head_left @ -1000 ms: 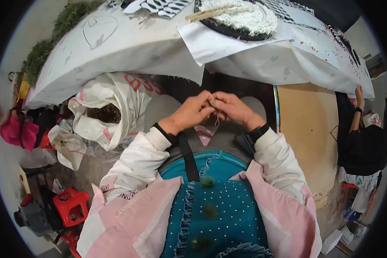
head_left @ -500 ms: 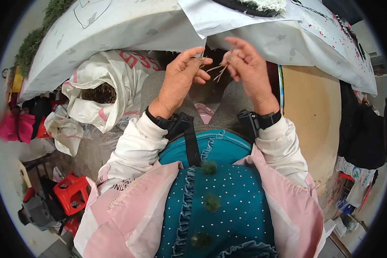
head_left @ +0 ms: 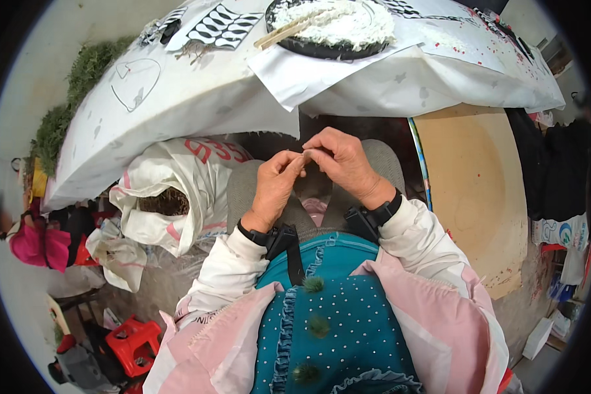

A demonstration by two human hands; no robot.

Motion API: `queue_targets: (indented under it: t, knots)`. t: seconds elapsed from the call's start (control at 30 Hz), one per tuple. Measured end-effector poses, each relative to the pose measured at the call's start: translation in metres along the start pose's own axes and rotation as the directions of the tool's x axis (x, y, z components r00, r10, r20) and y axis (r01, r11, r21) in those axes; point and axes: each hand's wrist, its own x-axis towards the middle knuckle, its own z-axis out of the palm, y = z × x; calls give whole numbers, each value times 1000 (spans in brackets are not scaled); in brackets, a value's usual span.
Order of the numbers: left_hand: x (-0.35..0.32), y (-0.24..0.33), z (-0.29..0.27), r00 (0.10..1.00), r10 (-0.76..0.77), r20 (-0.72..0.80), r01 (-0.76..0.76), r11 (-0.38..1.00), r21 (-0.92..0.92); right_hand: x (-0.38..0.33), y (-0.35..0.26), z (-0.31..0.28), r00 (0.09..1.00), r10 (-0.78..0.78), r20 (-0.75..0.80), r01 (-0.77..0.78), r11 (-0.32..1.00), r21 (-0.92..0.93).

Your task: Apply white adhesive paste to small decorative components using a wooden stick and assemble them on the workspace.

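My left hand (head_left: 274, 184) and my right hand (head_left: 339, 159) meet over my lap, just below the edge of the white-covered table (head_left: 197, 98). Their fingertips pinch a small thin brownish piece (head_left: 305, 156) between them; what it is I cannot tell. Both wrists wear black bands. On the table above stands a dark round tray (head_left: 331, 47) heaped with white fluffy material, with a wooden stick (head_left: 282, 33) across it.
An open white sack (head_left: 171, 197) with dark contents sits at my left knee. A tan board (head_left: 473, 190) leans on my right. A red stool (head_left: 131, 345) stands lower left. A person in pink (head_left: 29, 240) is at far left. Black-and-white patterned sheets (head_left: 220, 25) lie on the table.
My hands rose toward the table edge half a second ago with thin strands between them, then came back down over my lap, fingertips pinched close together. The view tilted back toward the table.
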Motion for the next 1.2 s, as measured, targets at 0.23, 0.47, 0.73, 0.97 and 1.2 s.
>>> queue_targets:
  t: [0.23, 0.47, 0.73, 0.97, 1.2]
  knots:
    - [2, -2, 3, 945, 230, -234, -233, 972, 15, 1, -2, -1, 988, -154, -32, 142, 963, -231]
    - [-3, 3, -6, 927, 233, -294, -247, 969, -11, 3, -5, -9, 978, -197, -62, 163, 919, -358]
    - [-6, 13, 2, 948, 186, -257, -206, 977, -53, 3, -1, -17, 981, -186, -49, 167, 951, -262]
    - [-5, 6, 3, 960, 157, -230, -178, 981, -72, -1, 6, -16, 998, -43, -45, 35, 986, -163]
    - [-2, 5, 3, 963, 155, -222, -169, 985, -45, 4, 14, -15, 991, -131, -14, 123, 955, -271]
